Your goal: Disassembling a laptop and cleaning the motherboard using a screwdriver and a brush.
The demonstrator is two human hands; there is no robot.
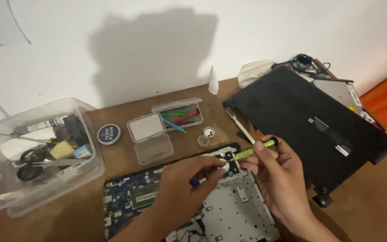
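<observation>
At lower centre of the frame, a green screwdriver (252, 152) is being pinched by the right hand (279, 179) over the opened laptop (229, 210), while the left hand's (182, 190) fingertips are being pressed onto the board, apparently closed around a small blue bit.

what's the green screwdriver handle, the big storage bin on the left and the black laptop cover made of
Green screwdriver: handle looks like translucent plastic, bright and slightly glossy. Storage bin: clear, faintly frosted plastic, since its contents show through the walls. Black laptop cover: probably matte moulded plastic, with a dull, even surface and no shine, though painted metal can't be ruled out.
</observation>
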